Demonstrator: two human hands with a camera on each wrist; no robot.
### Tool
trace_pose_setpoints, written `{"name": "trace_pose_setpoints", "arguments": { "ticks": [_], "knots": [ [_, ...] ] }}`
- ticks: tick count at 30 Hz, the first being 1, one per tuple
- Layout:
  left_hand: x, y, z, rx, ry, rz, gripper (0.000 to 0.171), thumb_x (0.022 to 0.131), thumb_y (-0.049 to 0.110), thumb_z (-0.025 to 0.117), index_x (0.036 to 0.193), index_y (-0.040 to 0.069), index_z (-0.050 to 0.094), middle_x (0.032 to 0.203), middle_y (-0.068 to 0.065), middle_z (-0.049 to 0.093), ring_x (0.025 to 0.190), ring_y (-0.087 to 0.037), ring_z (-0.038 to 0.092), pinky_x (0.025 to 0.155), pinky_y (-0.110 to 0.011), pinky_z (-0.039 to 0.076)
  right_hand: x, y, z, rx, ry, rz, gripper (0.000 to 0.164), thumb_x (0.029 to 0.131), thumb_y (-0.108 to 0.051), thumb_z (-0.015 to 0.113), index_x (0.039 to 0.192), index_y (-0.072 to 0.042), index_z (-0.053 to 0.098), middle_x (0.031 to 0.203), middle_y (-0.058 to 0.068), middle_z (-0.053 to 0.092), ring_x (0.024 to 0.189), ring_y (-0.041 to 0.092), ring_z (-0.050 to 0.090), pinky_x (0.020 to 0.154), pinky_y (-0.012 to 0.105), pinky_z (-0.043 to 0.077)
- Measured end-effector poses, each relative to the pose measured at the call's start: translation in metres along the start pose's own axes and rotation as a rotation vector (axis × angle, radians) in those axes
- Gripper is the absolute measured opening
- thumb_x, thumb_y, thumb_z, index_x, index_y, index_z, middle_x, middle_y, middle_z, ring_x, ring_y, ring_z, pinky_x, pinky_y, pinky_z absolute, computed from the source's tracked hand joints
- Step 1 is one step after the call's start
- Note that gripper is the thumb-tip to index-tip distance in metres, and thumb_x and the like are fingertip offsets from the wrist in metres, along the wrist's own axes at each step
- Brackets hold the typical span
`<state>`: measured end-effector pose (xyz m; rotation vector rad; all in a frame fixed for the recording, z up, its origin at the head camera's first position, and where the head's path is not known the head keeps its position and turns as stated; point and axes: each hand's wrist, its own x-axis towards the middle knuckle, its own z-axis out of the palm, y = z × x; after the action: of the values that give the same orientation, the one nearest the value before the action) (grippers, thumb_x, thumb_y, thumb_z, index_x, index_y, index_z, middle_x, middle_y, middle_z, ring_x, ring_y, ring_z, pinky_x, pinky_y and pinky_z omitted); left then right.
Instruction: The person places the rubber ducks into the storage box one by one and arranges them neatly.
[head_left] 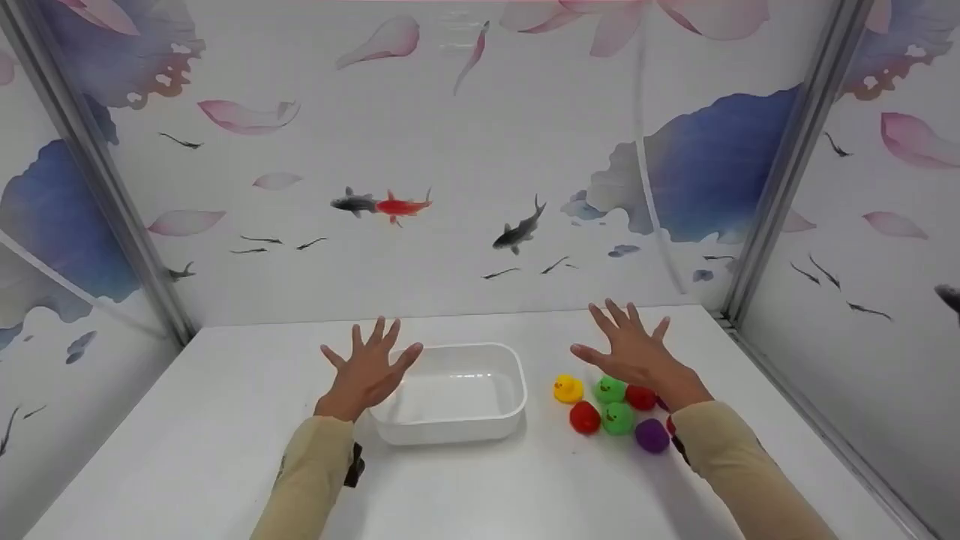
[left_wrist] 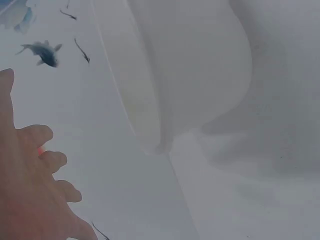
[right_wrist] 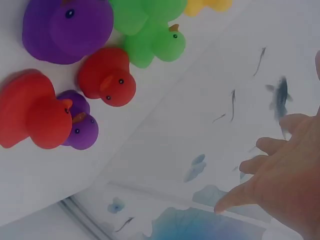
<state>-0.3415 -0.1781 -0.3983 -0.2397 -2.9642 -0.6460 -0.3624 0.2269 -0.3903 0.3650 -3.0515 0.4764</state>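
My left hand [head_left: 367, 375] hovers with fingers spread over the left edge of a white plastic basin [head_left: 450, 433]. In the left wrist view the basin [left_wrist: 200, 60] stands beside that hand [left_wrist: 30, 185], and nothing is in its fingers. Spread wide as well, my right hand [head_left: 634, 352] is held above a group of rubber ducks and holds nothing. The group has a yellow duck [head_left: 568, 389], green ducks [head_left: 618, 418], red ducks [head_left: 585, 418] and purple ducks [right_wrist: 70, 30]. My right forearm partly hides some of them in the head view.
The white table [head_left: 202, 435] carries the basin near its middle and the ducks to the right. White panels [head_left: 450, 150] printed with fish and petals enclose the back and sides. Metal posts [head_left: 780, 165] stand at the back corners.
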Motion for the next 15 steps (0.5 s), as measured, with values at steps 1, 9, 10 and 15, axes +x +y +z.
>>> {"name": "trace_pose_setpoints", "arguments": {
  "ticks": [1, 9, 10, 15],
  "knots": [
    [-0.002, -0.001, 0.0, -0.017, 0.001, 0.002, 0.079, 0.101, 0.064, 0.033, 0.16, 0.013, 0.023, 0.169, -0.017, 0.012, 0.152, -0.053, -0.002, 0.106, -0.084, -0.018, -0.002, 0.0, 0.0, 0.015, 0.006, -0.007, 0.096, 0.092, -0.072, 0.043, 0.162, -0.015, 0.012, 0.168, 0.022, 0.003, 0.151, 0.054, -0.004, 0.106, 0.082, -0.02],
    [-0.016, 0.001, 0.002, -0.217, 0.03, -0.029, 0.075, 0.102, 0.062, 0.034, 0.161, 0.017, 0.021, 0.169, -0.013, 0.012, 0.154, -0.049, -0.007, 0.108, -0.081, -0.022, -0.018, -0.005, -0.003, 0.152, 0.076, -0.047, 0.089, 0.093, -0.068, 0.047, 0.162, -0.019, 0.018, 0.17, 0.017, 0.007, 0.153, 0.051, -0.002, 0.107, 0.082, -0.019],
    [-0.018, 0.002, 0.001, -0.246, 0.043, -0.031, 0.074, 0.102, 0.061, 0.033, 0.161, 0.017, 0.022, 0.169, -0.013, 0.013, 0.153, -0.049, -0.006, 0.107, -0.081, -0.021, -0.021, -0.006, -0.003, 0.173, 0.082, -0.048, 0.088, 0.094, -0.067, 0.048, 0.161, -0.019, 0.019, 0.17, 0.016, 0.007, 0.153, 0.051, -0.002, 0.107, 0.081, -0.019],
    [-0.031, 0.0, 0.001, -0.419, 0.088, -0.052, 0.07, 0.104, 0.058, 0.032, 0.161, 0.018, 0.023, 0.169, -0.01, 0.015, 0.154, -0.047, -0.002, 0.111, -0.079, -0.019, -0.032, -0.005, -0.003, 0.293, 0.102, -0.029, 0.084, 0.096, -0.062, 0.05, 0.161, -0.018, 0.02, 0.17, 0.015, 0.008, 0.154, 0.049, -0.002, 0.109, 0.08, -0.018]
  ]
}}
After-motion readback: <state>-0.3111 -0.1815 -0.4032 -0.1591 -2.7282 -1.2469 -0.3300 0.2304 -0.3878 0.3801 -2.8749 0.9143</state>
